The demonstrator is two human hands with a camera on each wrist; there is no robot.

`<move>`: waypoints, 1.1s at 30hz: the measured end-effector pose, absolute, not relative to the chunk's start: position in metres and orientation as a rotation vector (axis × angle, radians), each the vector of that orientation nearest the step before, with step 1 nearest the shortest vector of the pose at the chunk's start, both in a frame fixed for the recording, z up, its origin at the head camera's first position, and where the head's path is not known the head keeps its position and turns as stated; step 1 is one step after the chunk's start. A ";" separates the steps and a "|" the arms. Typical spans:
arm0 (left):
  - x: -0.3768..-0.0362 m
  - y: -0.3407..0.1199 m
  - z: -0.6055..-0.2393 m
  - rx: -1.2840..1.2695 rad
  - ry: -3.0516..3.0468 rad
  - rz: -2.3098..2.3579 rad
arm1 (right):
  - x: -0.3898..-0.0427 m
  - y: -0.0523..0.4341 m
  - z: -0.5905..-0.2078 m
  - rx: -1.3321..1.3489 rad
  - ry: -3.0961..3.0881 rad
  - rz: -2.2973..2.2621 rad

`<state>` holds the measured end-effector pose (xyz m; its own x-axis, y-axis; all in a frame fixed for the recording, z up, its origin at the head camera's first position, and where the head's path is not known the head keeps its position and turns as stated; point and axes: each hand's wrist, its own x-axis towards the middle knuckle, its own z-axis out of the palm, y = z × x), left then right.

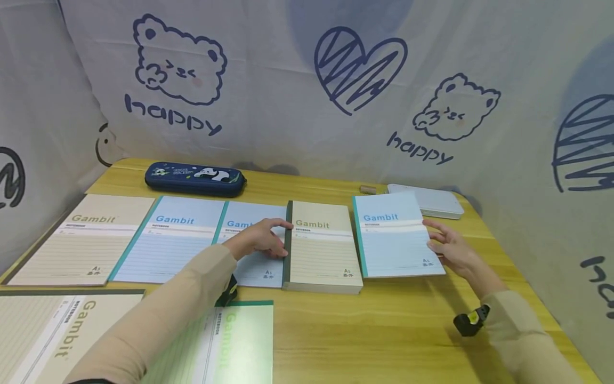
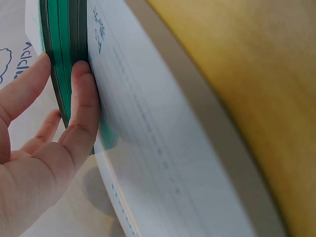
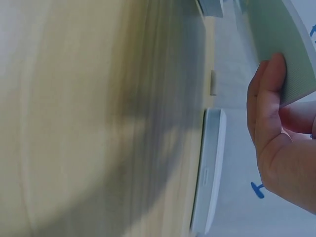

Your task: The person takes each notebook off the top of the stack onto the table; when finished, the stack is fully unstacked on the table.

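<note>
above table (image 1: 364, 325) — fingers (image 1: 435, 227) of right hand (image 1: 454, 253) pinch blue notebook (image 1: 398, 242)

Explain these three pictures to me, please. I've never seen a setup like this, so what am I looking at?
There is no machine here: a person is working with two bare hands. The widest picture comes from a camera worn on the head, looking forward and down. The other two come from the left and right wrists, each looking at that hand's work.

On the wooden table lie several notebooks, a dark blue pencil case and a flat white box. The left hand touches the spine side of a notebook stack, which has a beige cover on top. The right hand pinches the edge of a pale blue notebook and holds it raised off the table.
</note>
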<state>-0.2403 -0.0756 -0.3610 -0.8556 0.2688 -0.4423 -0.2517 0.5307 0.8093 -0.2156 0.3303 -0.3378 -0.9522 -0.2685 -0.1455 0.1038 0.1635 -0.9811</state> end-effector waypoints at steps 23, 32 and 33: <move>-0.241 -0.075 -0.360 -0.011 2.206 1.324 | -0.226 0.323 -0.357 -0.041 2.337 -1.469; -0.241 -0.075 -0.360 -0.007 2.198 1.324 | -0.227 0.320 -0.365 -0.095 2.448 -1.311; -0.241 -0.075 -0.360 -0.007 2.198 1.323 | -0.227 0.320 -0.365 -0.106 2.469 -1.283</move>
<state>-0.2408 -0.0749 -0.3596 -0.8385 0.2768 -0.4694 -0.2853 0.5109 0.8109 -0.2272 0.3199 -0.3650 -0.9342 -0.2262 -0.2757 0.0957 0.5859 -0.8047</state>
